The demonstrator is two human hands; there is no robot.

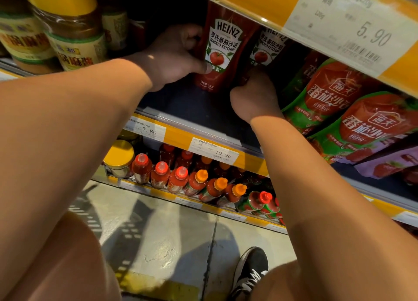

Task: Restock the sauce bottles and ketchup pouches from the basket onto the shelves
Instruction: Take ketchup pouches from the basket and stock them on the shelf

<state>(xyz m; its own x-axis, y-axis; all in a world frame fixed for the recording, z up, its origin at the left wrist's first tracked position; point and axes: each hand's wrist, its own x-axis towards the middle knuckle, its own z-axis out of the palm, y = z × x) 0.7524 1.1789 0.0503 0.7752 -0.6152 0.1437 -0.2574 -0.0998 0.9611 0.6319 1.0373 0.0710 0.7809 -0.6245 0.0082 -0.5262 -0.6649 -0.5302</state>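
Observation:
Two red Heinz ketchup pouches stand upright on the dark middle shelf. My left hand grips the left pouch by its left edge, thumb pressed on its front. My right hand reaches under the upper shelf edge and holds the lower part of the right pouch; its fingers are hidden behind the hand. The basket is not in view.
Green-and-red tomato sauce pouches lean to the right of the Heinz ones. Yellow-lidded jars stand at the left. Below, red sauce bottles with red and orange caps fill the lower shelf. A yellow price rail overhangs above. My black shoe is on the floor.

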